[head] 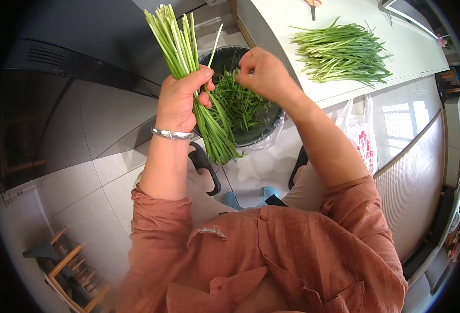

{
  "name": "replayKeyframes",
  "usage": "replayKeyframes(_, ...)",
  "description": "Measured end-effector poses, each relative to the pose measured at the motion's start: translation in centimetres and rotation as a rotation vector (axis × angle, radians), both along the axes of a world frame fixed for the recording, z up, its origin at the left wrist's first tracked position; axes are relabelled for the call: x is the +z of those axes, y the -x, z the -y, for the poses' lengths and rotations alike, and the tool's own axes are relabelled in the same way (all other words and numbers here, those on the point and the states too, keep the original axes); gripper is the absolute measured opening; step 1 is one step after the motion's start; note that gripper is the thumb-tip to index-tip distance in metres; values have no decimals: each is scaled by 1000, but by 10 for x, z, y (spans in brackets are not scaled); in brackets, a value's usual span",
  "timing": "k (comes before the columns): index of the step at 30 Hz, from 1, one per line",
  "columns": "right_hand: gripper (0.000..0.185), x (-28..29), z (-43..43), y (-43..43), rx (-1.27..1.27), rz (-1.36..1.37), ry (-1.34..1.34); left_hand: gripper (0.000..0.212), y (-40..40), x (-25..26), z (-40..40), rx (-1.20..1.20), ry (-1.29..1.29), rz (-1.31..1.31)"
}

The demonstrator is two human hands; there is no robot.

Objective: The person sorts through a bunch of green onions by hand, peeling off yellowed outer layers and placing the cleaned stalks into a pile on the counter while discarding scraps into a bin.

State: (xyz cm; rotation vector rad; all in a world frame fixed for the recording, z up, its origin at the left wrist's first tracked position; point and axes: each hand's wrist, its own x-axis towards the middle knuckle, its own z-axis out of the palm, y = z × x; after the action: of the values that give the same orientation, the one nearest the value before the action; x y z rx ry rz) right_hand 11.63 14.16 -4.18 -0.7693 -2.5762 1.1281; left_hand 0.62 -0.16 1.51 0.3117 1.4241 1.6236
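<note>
My left hand (185, 92), with a silver bangle at the wrist, grips a bundle of green garlic chives (177, 54), pale stem ends up and leafy ends down. One stalk stands apart from the bundle near my thumb. My right hand (265, 74) is curled over the far right part of a black bin (267, 131) lined with clear plastic; whether its fingers pinch something cannot be told. Loose green trimmings (241, 103) lie in the bin. A second pile of chives (341, 53) is spread on the white table at the right.
Orange-handled scissors (313, 8) lie at the far side of the white table (278, 15). Below its edge hangs a white plastic bag (357, 131) with red print. A dark cabinet (108, 35) stands at the left, and a wooden chair (67, 262) at the lower left.
</note>
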Motion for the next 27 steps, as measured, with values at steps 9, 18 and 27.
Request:
replayKeyframes(9,27,6,-15,-7,121,59,774,14,3,-3,-1,-5,-2,14)
replayKeyframes(18,26,19,-15,-11,136,-197,978,15,1,-4,-3,-49,-3,-6)
replayKeyframes(27,41,-12,13,-19,137,400,-524,15,0,-5,-3,-46,-10,8)
